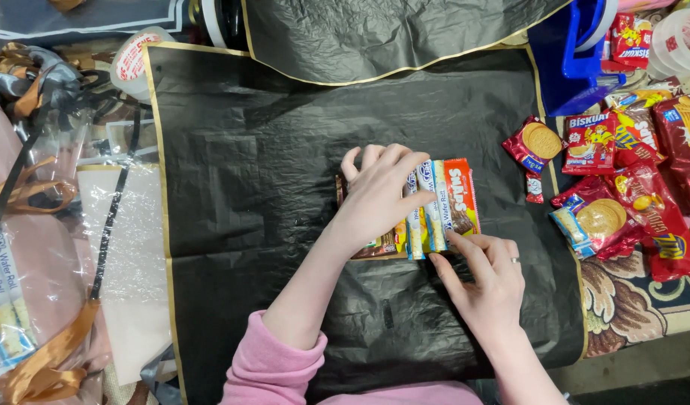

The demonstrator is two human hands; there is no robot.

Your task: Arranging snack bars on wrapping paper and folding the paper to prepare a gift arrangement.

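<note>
At the far left a clear bag (15,300) with brown ribbon (37,375) lies beside a black sheet (247,187) with a thin gold border that covers the middle of the surface; a tape roll (138,60) sits at the sheet's upper left corner. In the middle of the sheet lies a small row of snack packs (427,214), set side by side and touching. The left hand (378,195) lies flat on top of the row's left part, fingers spread and pressing down rather than closed around anything, so most of the packs under it are hidden. Showing past its fingers are two narrow white and blue wafer sticks (433,210) standing lengthwise, then an orange and red pack (462,196) with a brown picture at the row's right end. The right hand (487,281), a ring on one finger, rests just below the row, its index fingertip touching the lower ends of the sticks, the other fingers loosely curled and gripping nothing. Well to the right, off the sheet, a heap of red biscuit packs (630,172) lies on a patterned cloth (630,300), with a blue stand (585,52) above them.
</note>
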